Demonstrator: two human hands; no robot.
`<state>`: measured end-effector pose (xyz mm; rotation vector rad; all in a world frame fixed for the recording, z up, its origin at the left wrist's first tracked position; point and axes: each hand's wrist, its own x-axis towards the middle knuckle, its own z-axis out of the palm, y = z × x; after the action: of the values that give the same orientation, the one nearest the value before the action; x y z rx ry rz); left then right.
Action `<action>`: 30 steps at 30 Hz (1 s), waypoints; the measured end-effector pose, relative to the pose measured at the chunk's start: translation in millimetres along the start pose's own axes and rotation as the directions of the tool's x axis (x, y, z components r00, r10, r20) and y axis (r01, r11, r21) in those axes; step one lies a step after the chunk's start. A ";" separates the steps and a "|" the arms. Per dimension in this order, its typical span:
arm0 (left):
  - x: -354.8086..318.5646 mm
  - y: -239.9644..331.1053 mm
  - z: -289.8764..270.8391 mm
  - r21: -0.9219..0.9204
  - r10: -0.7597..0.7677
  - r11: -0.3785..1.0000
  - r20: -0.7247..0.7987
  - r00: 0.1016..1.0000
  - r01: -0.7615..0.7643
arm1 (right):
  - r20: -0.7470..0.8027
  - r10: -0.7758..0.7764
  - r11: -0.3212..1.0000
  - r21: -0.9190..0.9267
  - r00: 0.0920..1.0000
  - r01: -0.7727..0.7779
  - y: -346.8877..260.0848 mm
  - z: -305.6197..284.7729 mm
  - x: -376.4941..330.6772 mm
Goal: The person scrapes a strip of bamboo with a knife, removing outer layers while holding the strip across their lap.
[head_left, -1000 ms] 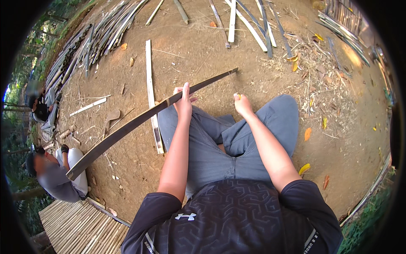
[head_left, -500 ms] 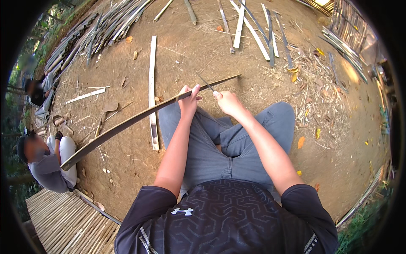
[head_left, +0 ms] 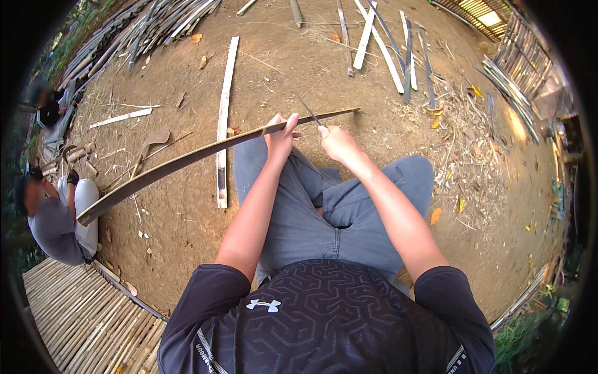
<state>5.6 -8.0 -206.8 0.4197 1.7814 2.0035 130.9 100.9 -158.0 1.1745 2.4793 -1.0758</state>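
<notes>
Left hand: the left hand point(head_left: 281, 136) pinches a long dark strip point(head_left: 159, 168), thumb along its upper side, fingers curled beneath.
Long strip: runs through the left hand, its wide end far out to that hand's left, its narrow tip just beyond the right hand.
Right hand: the right hand point(head_left: 340, 144), just right of the left, is closed in a fist around a thin-bladed tool point(head_left: 307, 108); the handle is mostly hidden.
Blade: points up and left from the right fist, crossing the strip between the hands; whether it touches cannot be told.
Ground: a pale strip point(head_left: 228, 100) lies left of the left hand; crossed strips point(head_left: 380, 47) lie beyond the right hand, shavings point(head_left: 458, 162) to its right.
Co-worker: a seated person point(head_left: 57, 224), far left of the left hand.
</notes>
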 end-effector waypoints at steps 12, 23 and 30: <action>-1.8 -9.0 -10.7 0.064 0.079 0.994 0.125 0.989 -0.087 | -0.007 -0.035 0.999 0.031 0.999 0.036 9.3 -5.5 6.4; 4.3 -5.2 -7.1 -0.043 0.014 0.999 0.052 0.999 -0.012 | 0.009 0.064 0.997 0.038 0.998 -0.064 13.7 -12.8 12.8; 4.2 -10.4 -4.8 -0.026 0.032 0.999 0.037 0.999 -0.031 | -0.055 0.095 0.995 0.023 0.994 -0.094 41.5 -1.0 22.8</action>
<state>0.7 -9.2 -217.9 0.4772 1.7356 2.0240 146.4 132.6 -189.6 1.3315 2.4320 -1.0594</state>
